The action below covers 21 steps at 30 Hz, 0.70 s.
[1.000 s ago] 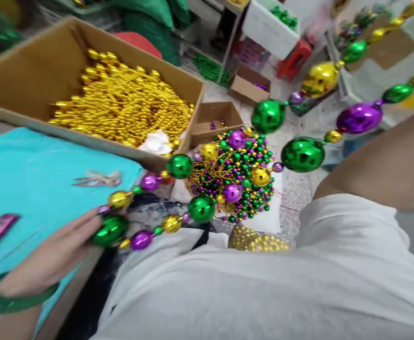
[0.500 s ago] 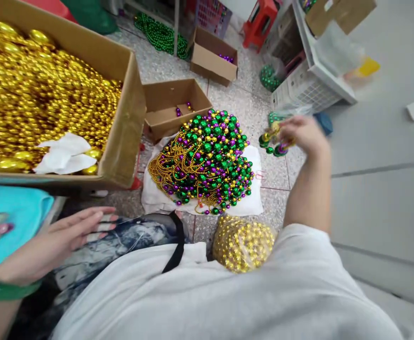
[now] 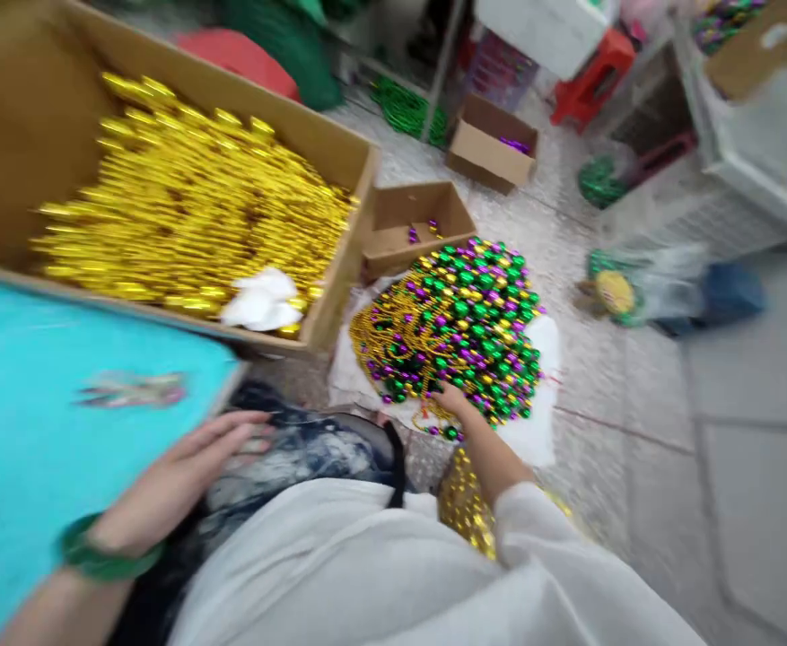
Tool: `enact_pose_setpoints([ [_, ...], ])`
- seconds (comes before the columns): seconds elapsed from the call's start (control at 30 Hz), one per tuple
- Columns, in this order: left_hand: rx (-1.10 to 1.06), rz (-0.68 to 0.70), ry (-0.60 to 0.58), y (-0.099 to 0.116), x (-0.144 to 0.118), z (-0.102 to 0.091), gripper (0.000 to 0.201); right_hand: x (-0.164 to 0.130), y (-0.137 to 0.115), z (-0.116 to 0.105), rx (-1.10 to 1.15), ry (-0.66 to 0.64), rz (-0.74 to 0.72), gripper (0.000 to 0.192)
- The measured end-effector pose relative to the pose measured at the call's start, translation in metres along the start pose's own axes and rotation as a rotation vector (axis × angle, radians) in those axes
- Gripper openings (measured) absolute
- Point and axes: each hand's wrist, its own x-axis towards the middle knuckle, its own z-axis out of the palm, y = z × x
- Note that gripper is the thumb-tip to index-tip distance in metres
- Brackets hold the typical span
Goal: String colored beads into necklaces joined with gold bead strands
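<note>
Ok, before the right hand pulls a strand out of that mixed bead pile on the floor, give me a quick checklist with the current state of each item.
1. Right hand at the near edge of the mixed bead pile: ok.
2. Fingers closed on a strand: cannot tell, the frame is blurred.
3. Left hand free, flat at the edge of the turquoise surface, holding nothing: ok.
4. Pile sits on its white sheet, not spilled onto the floor: ok.
5. Strand free of tangles: cannot tell.
6. Bag of gold beads close under the right forearm, could be knocked: not ok.
</note>
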Motion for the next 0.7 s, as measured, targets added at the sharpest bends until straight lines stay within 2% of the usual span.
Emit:
enact_pose_setpoints([
  [0.07,-0.080,0.070,-0.023,0.004,-0.010,0.008,0.049,0.013,-0.033,-0.005,-0.048,-0.043,-0.131,0.023],
  [0.17,-0.160,0.144,0.054,-0.002,-0.020,0.010,0.048,0.018,-0.095,-0.029,-0.111,-0.134,-0.368,0.020],
  [0.27,-0.238,0.179,0.093,-0.023,-0.036,0.004,0.046,-0.006,-0.166,-0.061,-0.041,-0.293,-0.732,0.028],
  [0.37,-0.326,0.152,0.120,-0.053,-0.060,-0.005,0.046,-0.038,-0.248,-0.074,-0.100,-0.212,-1.006,0.025],
  [0.4,-0.351,0.136,0.141,-0.063,-0.069,-0.010,0.047,-0.048,-0.276,-0.069,-0.149,-0.174,-1.081,0.022],
  [0.47,-0.383,0.108,0.206,-0.081,-0.087,-0.022,0.047,-0.064,-0.331,-0.044,-0.266,-0.137,-1.222,0.016],
  [0.57,-0.364,0.127,0.351,-0.102,-0.114,-0.038,0.043,-0.076,-0.397,0.018,-0.453,-0.163,-1.399,0.014],
  [0.63,-0.352,0.171,0.468,-0.114,-0.131,-0.046,0.040,-0.072,-0.430,0.060,-0.560,-0.128,-1.437,0.015],
  [0.7,-0.376,0.183,0.579,-0.126,-0.148,-0.049,0.038,-0.061,-0.454,0.093,-0.645,0.037,-1.399,0.018],
])
